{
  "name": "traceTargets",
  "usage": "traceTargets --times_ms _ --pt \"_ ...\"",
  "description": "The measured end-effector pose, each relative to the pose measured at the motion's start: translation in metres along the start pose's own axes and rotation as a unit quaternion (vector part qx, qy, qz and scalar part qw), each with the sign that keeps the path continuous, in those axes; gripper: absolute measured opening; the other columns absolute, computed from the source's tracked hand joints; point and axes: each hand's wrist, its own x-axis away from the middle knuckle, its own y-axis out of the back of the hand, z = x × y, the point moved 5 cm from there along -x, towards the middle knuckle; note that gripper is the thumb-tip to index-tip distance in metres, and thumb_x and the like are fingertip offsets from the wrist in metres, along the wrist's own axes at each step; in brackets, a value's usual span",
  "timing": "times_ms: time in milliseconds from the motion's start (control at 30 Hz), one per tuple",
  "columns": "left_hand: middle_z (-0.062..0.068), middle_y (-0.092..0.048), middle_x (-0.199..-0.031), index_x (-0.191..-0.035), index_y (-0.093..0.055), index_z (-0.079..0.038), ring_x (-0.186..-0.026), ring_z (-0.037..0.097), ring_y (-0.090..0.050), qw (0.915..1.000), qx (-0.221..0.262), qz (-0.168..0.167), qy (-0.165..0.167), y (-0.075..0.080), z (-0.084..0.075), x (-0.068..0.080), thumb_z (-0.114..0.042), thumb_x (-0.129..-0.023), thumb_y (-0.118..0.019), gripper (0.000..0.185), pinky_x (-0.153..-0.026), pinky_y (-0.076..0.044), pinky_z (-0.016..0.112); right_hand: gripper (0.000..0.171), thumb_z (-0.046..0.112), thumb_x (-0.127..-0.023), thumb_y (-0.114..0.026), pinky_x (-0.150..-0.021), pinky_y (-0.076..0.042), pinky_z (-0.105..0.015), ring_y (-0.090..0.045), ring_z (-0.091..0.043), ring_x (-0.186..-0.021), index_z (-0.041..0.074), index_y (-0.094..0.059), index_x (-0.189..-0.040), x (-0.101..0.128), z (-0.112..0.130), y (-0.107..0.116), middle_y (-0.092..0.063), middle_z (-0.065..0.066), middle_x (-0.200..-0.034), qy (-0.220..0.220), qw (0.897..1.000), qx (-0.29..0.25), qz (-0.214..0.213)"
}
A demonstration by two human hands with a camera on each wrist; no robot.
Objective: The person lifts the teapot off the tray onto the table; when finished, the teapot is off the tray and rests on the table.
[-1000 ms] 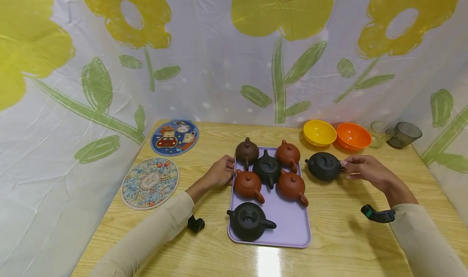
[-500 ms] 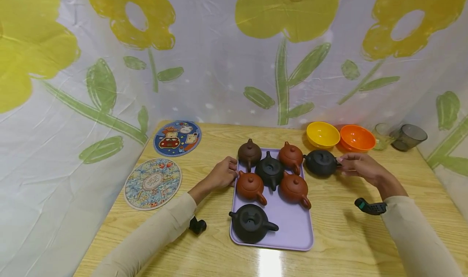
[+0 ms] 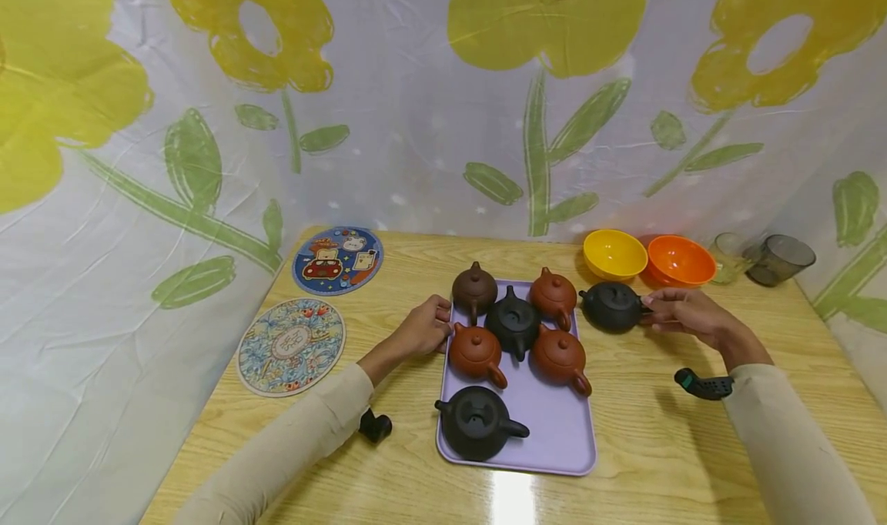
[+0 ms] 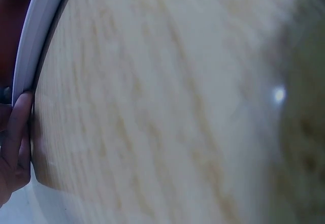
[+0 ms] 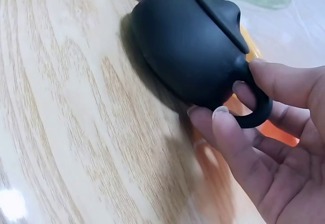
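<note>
Fingers of your right hand (image 3: 682, 315) pinch the black pot's (image 3: 611, 307) handle; it has slid toward the tray (image 3: 554, 425). Your left hand (image 3: 419, 331) still grips the tray's edge.

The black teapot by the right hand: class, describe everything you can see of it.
The black teapot is matt and dark, like unglazed clay, round-bodied, with a lid, short spout and loop handle. It stands upright on the wooden table, just right of the purple tray, near the yellow bowl. The right hand pinches its handle with its fingers.
</note>
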Motion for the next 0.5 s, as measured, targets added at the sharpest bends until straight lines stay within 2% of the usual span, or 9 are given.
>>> traceTargets --times_ms 300,500 --pt "0.021 -0.058 -0.122 -0.132 -0.048 0.002 -0.108 0.032 -0.064 0.9998 0.021 0.009 0.0 0.0001 0.0004 -0.0003 0.002 -0.094 -0.056 0.039 -0.062 -0.063 0.032 0.035 0.03 -0.104 -0.055 -0.087 -0.062 -0.029 -0.072 -0.009 -0.095 0.0 -0.06 -0.122 0.0011 -0.0007 -0.0005 -0.069 0.007 -0.102 -0.009 1.0 0.024 -0.015" --pt "0.021 -0.058 -0.122 -0.133 -0.048 0.002 -0.105 0.03 -0.065 0.9996 0.025 0.01 0.003 -0.0003 0.0003 0.0006 0.002 -0.094 -0.056 0.039 -0.062 -0.063 0.032 0.058 0.037 -0.104 -0.054 -0.088 -0.062 -0.033 -0.073 -0.012 -0.096 -0.009 -0.046 -0.139 0.0021 -0.0047 -0.0004 -0.072 -0.001 -0.109 -0.007 0.998 0.045 -0.035"
